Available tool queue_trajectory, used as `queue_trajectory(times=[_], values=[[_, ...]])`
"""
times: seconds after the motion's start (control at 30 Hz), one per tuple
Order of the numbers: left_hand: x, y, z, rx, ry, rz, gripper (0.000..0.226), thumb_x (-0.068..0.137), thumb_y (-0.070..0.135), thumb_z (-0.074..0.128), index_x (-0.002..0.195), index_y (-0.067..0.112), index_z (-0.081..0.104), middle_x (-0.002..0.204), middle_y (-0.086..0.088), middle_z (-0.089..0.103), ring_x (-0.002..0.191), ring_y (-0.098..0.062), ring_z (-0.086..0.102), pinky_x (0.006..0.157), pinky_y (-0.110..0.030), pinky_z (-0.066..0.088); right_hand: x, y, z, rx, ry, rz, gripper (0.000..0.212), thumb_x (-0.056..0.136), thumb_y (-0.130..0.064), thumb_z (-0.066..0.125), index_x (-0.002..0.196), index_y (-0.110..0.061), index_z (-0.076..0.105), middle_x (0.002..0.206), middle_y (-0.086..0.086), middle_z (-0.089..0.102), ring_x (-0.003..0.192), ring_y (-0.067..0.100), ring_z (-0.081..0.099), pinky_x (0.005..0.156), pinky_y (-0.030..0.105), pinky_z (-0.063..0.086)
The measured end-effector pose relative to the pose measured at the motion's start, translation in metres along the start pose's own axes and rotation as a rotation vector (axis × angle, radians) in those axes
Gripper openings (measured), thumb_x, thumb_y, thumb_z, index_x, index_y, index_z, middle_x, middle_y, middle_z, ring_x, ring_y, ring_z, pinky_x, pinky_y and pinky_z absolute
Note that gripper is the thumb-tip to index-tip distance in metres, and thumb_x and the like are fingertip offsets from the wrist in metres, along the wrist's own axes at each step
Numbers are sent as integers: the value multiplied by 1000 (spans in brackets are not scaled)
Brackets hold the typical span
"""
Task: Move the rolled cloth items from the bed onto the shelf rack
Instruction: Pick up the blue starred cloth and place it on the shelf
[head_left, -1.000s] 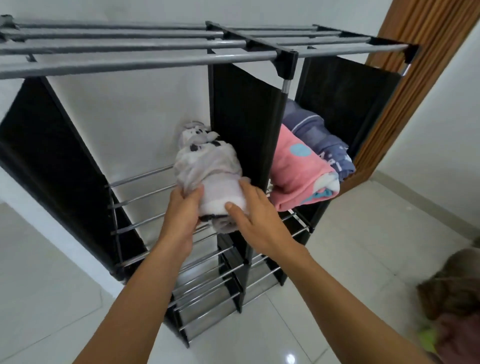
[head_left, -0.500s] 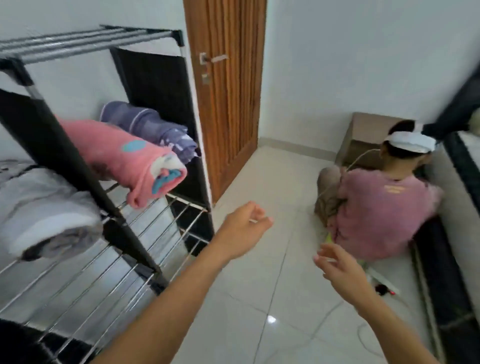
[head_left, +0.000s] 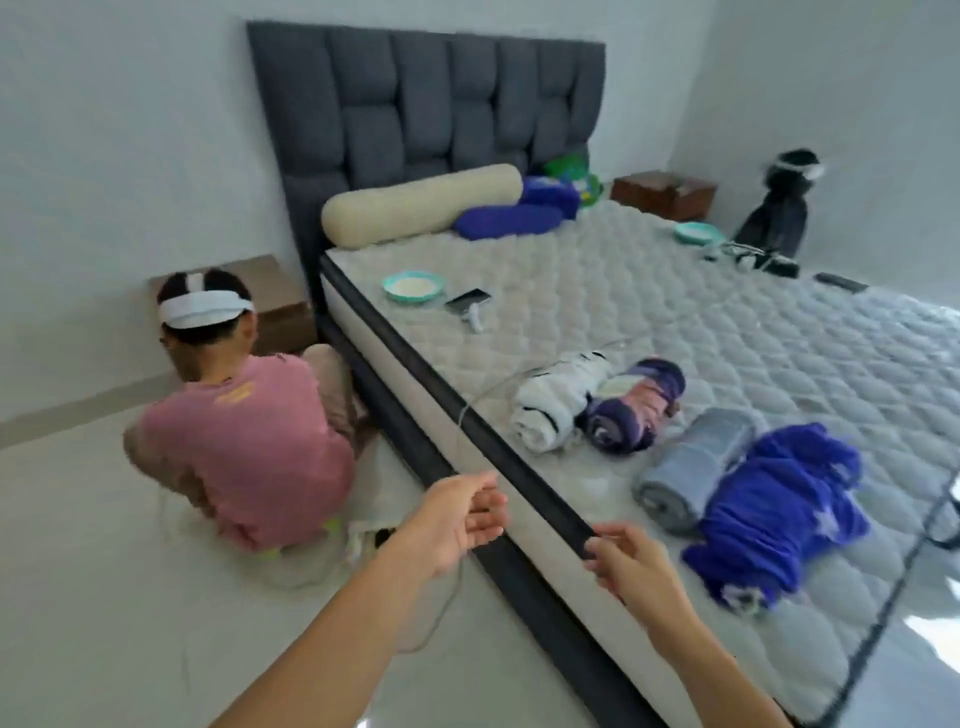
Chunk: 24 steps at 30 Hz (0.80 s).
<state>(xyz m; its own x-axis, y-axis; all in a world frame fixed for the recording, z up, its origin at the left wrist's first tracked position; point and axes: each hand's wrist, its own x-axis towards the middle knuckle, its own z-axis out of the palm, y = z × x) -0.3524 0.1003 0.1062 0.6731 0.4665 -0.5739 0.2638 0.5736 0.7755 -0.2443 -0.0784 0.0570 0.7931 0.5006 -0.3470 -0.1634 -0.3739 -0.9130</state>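
We see the quilted bed (head_left: 727, 322) bearing a white striped roll (head_left: 558, 402) touching a purple roll (head_left: 636, 410); at four o'clock, a grey roll (head_left: 693, 467) beside blue cloth (head_left: 779, 509)

Both hands empty, fingers loosely curled: left hand (head_left: 457, 519) over floor, right hand (head_left: 631, 558) at bed (head_left: 727, 322) edge. Four rolled cloths on mattress: white striped roll (head_left: 558, 408) touching purple-pink roll (head_left: 636, 410); grey-blue roll (head_left: 693, 470) beside blue bundle (head_left: 779, 514) (loosely rolled). Seated person (head_left: 244, 441) on floor.

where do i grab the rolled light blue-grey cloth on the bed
Wrap the grip around the middle of the rolled light blue-grey cloth, from above at the bed's near edge. It lies flat, its spiral end facing you, with the blue star-print cloth tight against its right side.
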Motion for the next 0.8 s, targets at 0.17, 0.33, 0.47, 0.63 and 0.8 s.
queue_trajectory(times=[0.17,0.33,0.47,0.63,0.8], values=[[61,-4,115,146,-201,-87,14,95,21,55,86,11,57,77,-7,60,66,-20,60,62,-30,50,25,23,-82,109,224,76,11,91,-12,58,101,-14,60,90,8,67,79,21,65,69,28,50],[128,-25,187,274,-307,-190,14,96,22,54,88,12,60,83,-7,60,71,-20,60,64,-31,49,47,50,-123,136,400,191,7,91,-11,58,94,-17,61,91,10,68,77,20,64,68,29,51],[171,-60,222,386,-310,-352,17,95,24,54,101,9,60,90,-8,58,77,-21,60,63,-31,49,61,54,-155,31,687,187,9,88,-10,60,93,-16,65,86,9,70,79,23,67,75,40,56],[197,-106,244,495,-332,-586,41,94,30,56,129,9,52,107,-9,55,95,-23,57,78,-37,49,82,47,-189,-78,816,246,7,87,-12,62,93,-15,66,85,2,69,78,12,63,67,20,48],[237,-117,264,409,-347,-656,46,92,29,60,133,13,46,138,-14,45,118,-28,50,99,-45,42,130,61,-227,-70,728,327,17,90,-20,62,105,-13,58,95,4,63,82,14,56,65,17,39]])
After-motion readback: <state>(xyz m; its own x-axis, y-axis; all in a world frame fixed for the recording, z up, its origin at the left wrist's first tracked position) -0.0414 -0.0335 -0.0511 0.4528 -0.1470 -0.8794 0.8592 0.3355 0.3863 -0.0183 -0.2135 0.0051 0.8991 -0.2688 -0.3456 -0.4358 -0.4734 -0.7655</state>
